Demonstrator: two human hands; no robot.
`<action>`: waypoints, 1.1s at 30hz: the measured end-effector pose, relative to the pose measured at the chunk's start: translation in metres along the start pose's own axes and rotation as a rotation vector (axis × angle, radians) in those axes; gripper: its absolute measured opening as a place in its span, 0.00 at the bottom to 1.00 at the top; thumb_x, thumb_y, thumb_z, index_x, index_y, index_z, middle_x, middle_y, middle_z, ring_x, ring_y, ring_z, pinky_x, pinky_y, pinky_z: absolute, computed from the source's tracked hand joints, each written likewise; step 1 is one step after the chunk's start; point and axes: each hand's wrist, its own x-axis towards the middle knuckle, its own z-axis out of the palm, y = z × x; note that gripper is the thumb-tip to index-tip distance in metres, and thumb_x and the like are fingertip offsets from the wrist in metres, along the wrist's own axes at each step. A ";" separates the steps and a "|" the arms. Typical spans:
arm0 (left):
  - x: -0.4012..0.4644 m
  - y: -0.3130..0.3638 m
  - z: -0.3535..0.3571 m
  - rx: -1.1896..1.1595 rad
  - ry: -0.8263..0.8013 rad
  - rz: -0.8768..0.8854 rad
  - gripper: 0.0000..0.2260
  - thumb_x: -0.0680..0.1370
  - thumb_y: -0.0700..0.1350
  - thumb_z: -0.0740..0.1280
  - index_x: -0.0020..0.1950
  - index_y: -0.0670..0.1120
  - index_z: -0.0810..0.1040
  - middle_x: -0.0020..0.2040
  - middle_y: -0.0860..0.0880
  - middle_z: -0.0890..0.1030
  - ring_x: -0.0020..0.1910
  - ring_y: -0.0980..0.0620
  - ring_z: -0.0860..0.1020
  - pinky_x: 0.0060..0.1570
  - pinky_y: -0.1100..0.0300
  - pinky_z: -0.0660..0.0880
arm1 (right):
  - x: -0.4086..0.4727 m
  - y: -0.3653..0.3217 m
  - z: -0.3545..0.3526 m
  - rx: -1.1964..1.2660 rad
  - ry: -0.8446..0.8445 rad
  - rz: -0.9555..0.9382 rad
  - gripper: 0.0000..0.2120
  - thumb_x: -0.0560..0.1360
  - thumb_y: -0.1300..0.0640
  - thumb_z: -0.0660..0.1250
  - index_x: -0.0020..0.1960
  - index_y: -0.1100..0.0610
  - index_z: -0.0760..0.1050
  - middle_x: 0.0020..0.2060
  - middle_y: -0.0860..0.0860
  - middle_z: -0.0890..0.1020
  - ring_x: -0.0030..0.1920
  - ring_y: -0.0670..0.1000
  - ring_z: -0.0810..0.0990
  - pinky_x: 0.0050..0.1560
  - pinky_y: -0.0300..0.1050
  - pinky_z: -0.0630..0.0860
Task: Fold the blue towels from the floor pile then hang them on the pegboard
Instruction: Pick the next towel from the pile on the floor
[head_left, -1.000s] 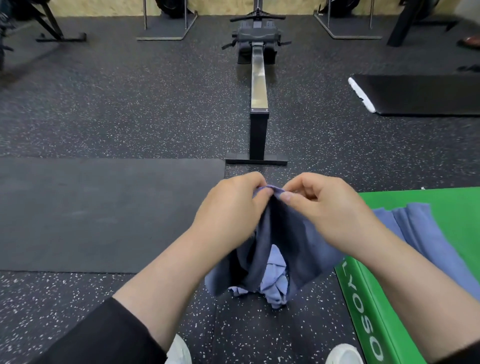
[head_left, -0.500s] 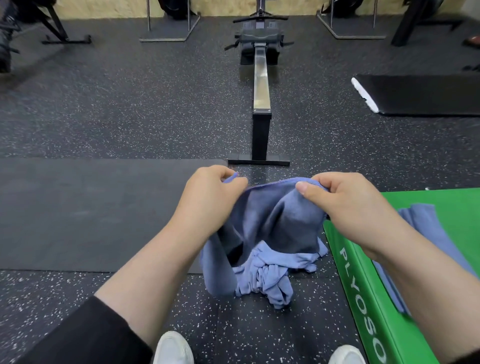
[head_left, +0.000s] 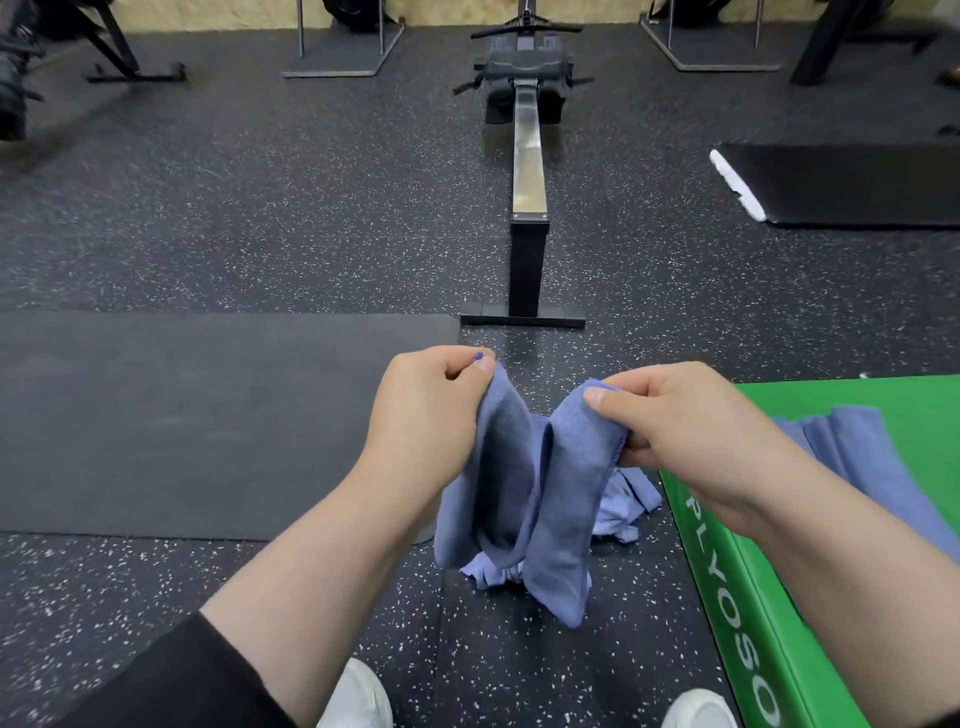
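head | left hand, right hand fingers pinch soft blue cloth towel top corners | towel hangs lengthwise downward, left of green plyo box

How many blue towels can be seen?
3: one held up by both hands, one crumpled on the floor behind it, one on the green box. More may be hidden.

both forearms are bare, with a black fabric sleeve pushed up near the left elbow. only a sliver of dark sleeve shows at the right edge. below are the rounded toes of a left white shoe and a right white shoe.
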 end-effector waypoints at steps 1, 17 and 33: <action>-0.001 -0.001 0.002 -0.023 0.011 -0.010 0.16 0.79 0.51 0.67 0.41 0.39 0.82 0.37 0.53 0.79 0.36 0.53 0.68 0.39 0.56 0.68 | 0.000 -0.001 0.002 0.041 -0.014 0.006 0.16 0.78 0.50 0.66 0.47 0.63 0.83 0.46 0.65 0.85 0.42 0.55 0.83 0.57 0.67 0.79; -0.027 0.022 0.034 -0.028 0.000 0.124 0.06 0.75 0.44 0.76 0.39 0.53 0.85 0.39 0.54 0.81 0.41 0.61 0.79 0.41 0.73 0.70 | -0.001 -0.019 0.021 0.696 -0.078 0.139 0.13 0.84 0.61 0.58 0.59 0.67 0.78 0.46 0.63 0.85 0.47 0.58 0.84 0.61 0.58 0.79; -0.005 0.021 -0.001 0.163 -0.196 0.186 0.13 0.80 0.39 0.64 0.58 0.54 0.82 0.50 0.57 0.83 0.48 0.59 0.79 0.53 0.66 0.74 | 0.000 -0.016 -0.002 -0.457 0.044 -0.265 0.16 0.78 0.63 0.62 0.43 0.42 0.78 0.31 0.37 0.79 0.32 0.41 0.74 0.36 0.34 0.69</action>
